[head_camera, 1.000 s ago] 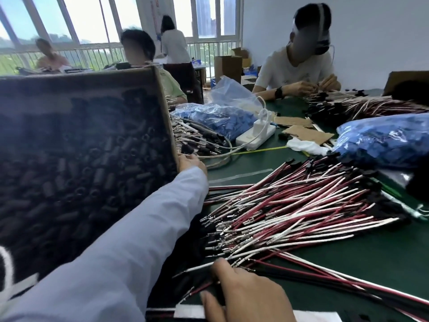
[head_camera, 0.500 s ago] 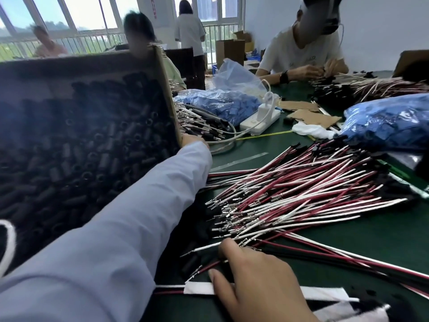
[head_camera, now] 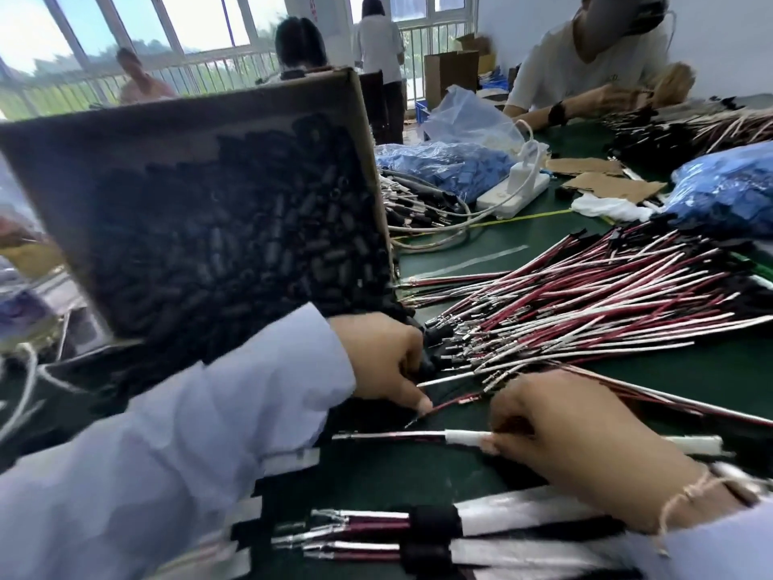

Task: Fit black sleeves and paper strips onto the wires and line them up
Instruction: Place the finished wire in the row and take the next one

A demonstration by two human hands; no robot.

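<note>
**Left hand down off the box and into the sleeves, right hand on a wrapped wire**

A second ago my left hand [head_camera: 382, 362] was up at the box's right-hand edge, and my right hand [head_camera: 585, 445] lay flat on the wire ends. Now the left has dropped to the box's lower corner, at nine o'clock from the right. Its fingers [head_camera: 412, 366] are curled in among the spilled black sleeves [head_camera: 431, 334]; I can't tell whether they have one pinched. The right hand's fingers [head_camera: 489, 445] are pressed together on one wire [head_camera: 389, 435], pinching it just at its white paper strip [head_camera: 464, 438]. That wire lies low on the green surface [head_camera: 690, 370], with its bare end towards nine o'clock.

I read that as the strip being on and the sleeve coming next.

The cardboard box [head_camera: 355, 119] stands tipped towards me at ten o'clock, heaped with more sleeves that tumble out at its low corner. A bag of blue parts [head_camera: 443, 167] sits at twelve o'clock and a second bag [head_camera: 728, 190] at two. The loose wires [head_camera: 585, 303] fan out between them and my hands. At six o'clock lie the finished wires [head_camera: 364, 525], side by side, each already sleeved.
</note>
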